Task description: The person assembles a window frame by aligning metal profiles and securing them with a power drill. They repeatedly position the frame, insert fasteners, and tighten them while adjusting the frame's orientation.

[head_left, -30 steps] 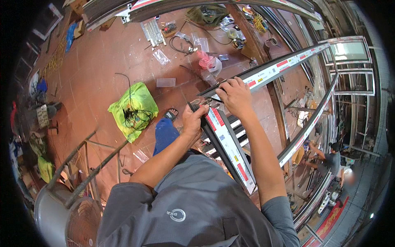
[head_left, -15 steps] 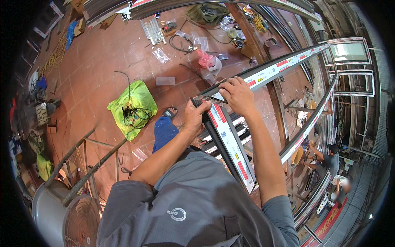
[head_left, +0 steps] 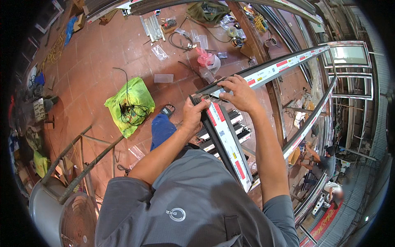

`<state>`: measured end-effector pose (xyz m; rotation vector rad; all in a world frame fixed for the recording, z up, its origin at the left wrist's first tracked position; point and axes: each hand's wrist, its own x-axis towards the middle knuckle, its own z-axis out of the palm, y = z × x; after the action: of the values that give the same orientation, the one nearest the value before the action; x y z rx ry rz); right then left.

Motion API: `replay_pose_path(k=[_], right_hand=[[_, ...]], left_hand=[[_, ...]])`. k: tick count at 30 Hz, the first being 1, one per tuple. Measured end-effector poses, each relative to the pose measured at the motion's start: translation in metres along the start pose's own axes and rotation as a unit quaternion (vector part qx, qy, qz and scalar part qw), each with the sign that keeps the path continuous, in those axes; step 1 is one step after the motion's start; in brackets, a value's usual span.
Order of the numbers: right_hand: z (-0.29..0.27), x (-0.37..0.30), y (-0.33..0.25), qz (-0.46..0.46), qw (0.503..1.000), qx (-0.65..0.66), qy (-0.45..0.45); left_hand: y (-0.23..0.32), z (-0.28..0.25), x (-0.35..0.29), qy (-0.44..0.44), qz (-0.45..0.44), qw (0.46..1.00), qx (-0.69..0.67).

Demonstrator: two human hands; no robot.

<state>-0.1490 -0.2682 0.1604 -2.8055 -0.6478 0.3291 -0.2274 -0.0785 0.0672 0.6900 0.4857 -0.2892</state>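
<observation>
My left hand (head_left: 192,113) is wrapped round the end of a short dark metal frame profile (head_left: 230,148), its thumb over the top edge. This piece has a white protective film with red patches and slants down toward my body. A long profile (head_left: 284,68) with similar film runs off to the upper right, its near end by the short piece's end. On that near end, my right hand (head_left: 240,94) has its bent fingers and thumb. The two ends lie close together at a corner; whether they touch is hidden by my fingers.
Another long filmed profile (head_left: 308,123) slants at the right. A yellow-green bag (head_left: 129,107) with cables sits on the tiled floor (head_left: 94,74). A large metal drum (head_left: 49,206) stands lower left. Glazed frames (head_left: 347,55) and a crouching co-worker (head_left: 325,162) are at the right.
The fingers of my right hand have shifted and loosened slightly on the long profile's end. My left hand keeps its grip. The whole view has moved a little.
</observation>
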Motion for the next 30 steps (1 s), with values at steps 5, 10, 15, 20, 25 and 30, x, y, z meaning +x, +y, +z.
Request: replay_pose_path(k=[5,10,15,20,25,30], right_hand=[[-0.0031,0.0014,0.0014,0.007,1.0,0.012,-0.02],[-0.0043,0.0027,-0.0027,-0.003,1.0,-0.013,-0.005],[-0.0034,-0.0009,-0.0033,-0.003,1.0,-0.022,0.002],[-0.005,-0.0013,-0.0046,-0.004,1.0,-0.023,-0.009],[-0.0044,-0.0027,-0.0035,0.0,1.0,-0.015,-0.014],[-0.004,-0.0005,-0.0078,0.001,1.0,-0.013,-0.015]], left_hand=[[0.0071,0.0042,-0.0032,-0.008,-0.007,1.0,-0.005],[0.006,0.0068,-0.0013,-0.003,-0.012,1.0,-0.006],[0.0042,0.0051,0.0009,-0.003,-0.01,1.0,0.015],[0.0051,0.0051,0.0013,-0.007,-0.006,1.0,0.009],[0.0049,0.0037,0.0028,-0.016,-0.017,1.0,0.001],[0.0081,0.0065,0.003,-0.01,-0.025,0.999,0.025]])
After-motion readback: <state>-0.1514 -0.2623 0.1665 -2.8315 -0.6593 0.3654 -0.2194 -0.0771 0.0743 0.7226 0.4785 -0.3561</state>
